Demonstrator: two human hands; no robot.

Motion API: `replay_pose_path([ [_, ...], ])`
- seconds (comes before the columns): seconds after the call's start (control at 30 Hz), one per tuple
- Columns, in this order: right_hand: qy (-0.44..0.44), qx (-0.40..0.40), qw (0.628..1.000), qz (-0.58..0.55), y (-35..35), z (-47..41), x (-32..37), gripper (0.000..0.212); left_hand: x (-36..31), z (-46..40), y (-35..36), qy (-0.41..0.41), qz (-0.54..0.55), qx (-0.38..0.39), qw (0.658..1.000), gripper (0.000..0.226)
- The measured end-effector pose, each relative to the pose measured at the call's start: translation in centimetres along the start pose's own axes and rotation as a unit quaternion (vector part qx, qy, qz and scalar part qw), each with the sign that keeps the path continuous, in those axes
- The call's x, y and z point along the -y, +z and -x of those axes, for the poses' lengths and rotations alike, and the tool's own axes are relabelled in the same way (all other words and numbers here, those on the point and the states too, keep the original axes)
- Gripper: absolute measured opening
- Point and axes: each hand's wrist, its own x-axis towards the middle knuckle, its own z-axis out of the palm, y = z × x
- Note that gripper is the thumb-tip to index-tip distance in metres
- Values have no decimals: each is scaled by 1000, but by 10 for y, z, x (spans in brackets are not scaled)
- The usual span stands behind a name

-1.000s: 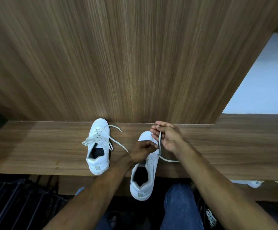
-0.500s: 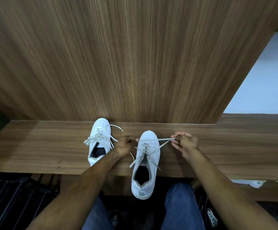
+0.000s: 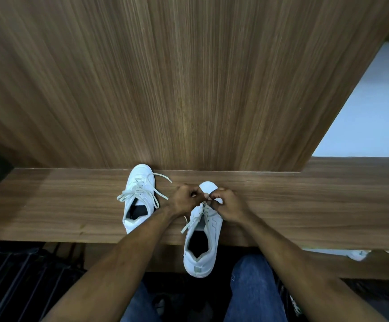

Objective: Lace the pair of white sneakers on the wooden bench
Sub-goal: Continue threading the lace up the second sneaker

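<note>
Two white sneakers stand toe-first against the back panel on the wooden bench (image 3: pixel 61 205). The left sneaker (image 3: pixel 139 201) is laced, its lace ends lying loose to both sides. The right sneaker (image 3: pixel 202 238) overhangs the bench's front edge with its heel. Over its toe end my left hand (image 3: pixel 185 199) and my right hand (image 3: pixel 229 205) meet, both with curled fingers pinching the lace (image 3: pixel 206 205) near the lowest eyelets. A loose lace end (image 3: pixel 188 223) trails off the shoe's left side.
A tall wooden panel (image 3: pixel 188 77) rises right behind the bench. A pale floor (image 3: pixel 374 112) shows at the right. My blue-jeaned knees (image 3: pixel 253 287) are below the bench edge, a dark slatted rack (image 3: pixel 21 280) at the lower left, another white shoe (image 3: pixel 358 254) under the bench at right.
My hands had pulled the lace out wide to both sides of the right sneaker; now they have come together over its toe end, still holding the lace. The left sneaker has not moved.
</note>
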Motion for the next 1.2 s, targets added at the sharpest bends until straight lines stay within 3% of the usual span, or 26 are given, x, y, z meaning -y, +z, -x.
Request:
replay_pose_path([
  [0.07, 22, -21, 1000, -1, -3, -1, -2, 15, 5, 2, 1, -6, -3, -6, 1000, 31],
  [0.27, 195, -135, 971, -19, -29, 3, -42, 16, 33, 13, -20, -50, -17, -27, 998, 33],
  [0.4, 248, -109, 962, 17, -33, 7, -56, 17, 35, 16, -21, -55, -17, -35, 998, 27],
  [0.5, 152, -37, 982, 107, -19, 11, -43, 33, 31, 15, -11, -48, -4, -25, 999, 23],
  [0.57, 50, -13, 994, 98, -5, 14, -31, 46, 26, 17, -3, -42, -2, -14, 999, 21],
  [0.63, -30, -3, 997, 69, 8, 16, -18, 42, 20, 19, 5, -32, -17, -5, 999, 24],
  [0.7, -69, -8, 996, 62, 21, 16, -10, 21, 13, 24, 10, -35, -53, -6, 998, 21],
  [0.73, -67, -17, 996, 60, 25, 16, -9, 13, 11, 26, 11, -39, -72, -11, 997, 20],
  [0.87, -14, -16, 999, 38, 26, 16, -9, 15, 19, 36, 11, -55, -107, -40, 992, 22],
  [1.03, -11, 4, 999, 40, 22, 22, -9, 19, 30, 42, 10, -87, -201, 1, 976, 22],
  [1.13, -1, -5, 998, 58, 24, 24, -5, 18, 33, 43, 13, -104, -164, -8, 981, 34],
  [1.2, 6, -16, 996, 84, 27, 24, -1, 18, 41, 42, 16, -133, -74, -17, 988, 30],
])
